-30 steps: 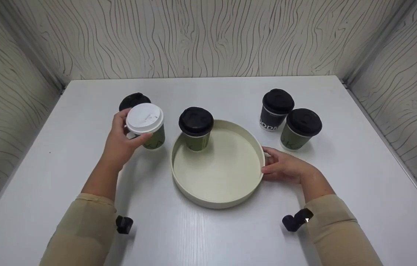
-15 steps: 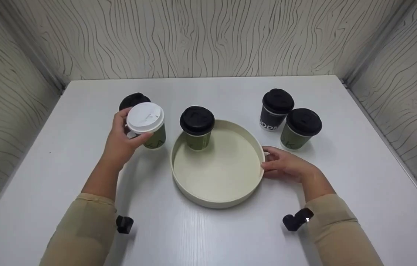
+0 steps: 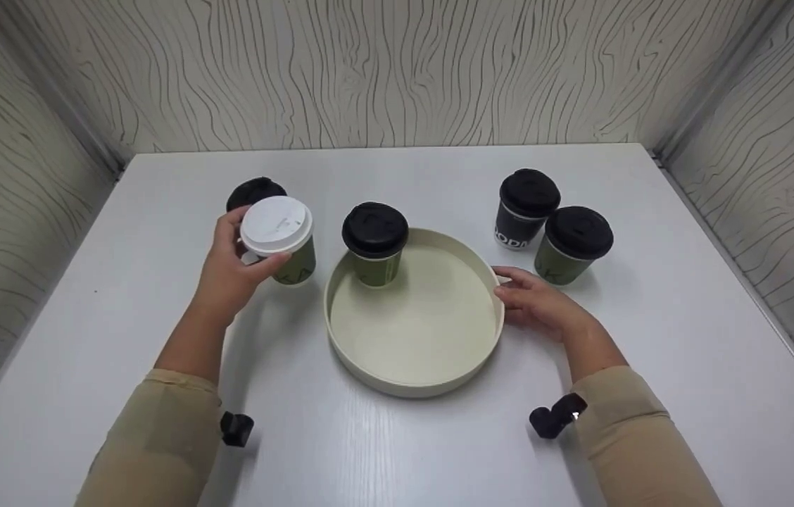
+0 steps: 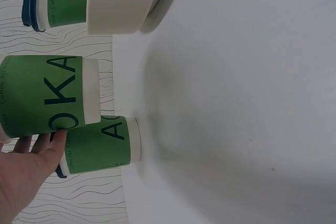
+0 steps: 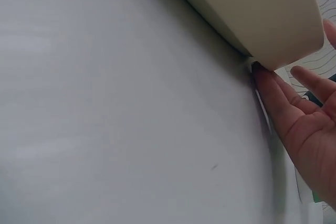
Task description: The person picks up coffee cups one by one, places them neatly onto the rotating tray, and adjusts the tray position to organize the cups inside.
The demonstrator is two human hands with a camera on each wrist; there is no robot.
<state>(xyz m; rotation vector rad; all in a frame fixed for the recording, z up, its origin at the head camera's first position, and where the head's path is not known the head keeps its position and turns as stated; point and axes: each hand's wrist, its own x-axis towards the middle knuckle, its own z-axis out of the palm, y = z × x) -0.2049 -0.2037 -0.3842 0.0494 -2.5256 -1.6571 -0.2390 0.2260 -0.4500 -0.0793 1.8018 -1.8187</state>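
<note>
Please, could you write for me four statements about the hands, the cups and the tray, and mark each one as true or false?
1. The left hand holds the white-lidded cup. True.
2. The right hand holds a cup. False: the right hand touches the round tray.
3. Two cups stand in the tray. False: only one black-lidded cup stands there.
4. In the head view, a dark cup and a green cup stand right of the tray. True.
</note>
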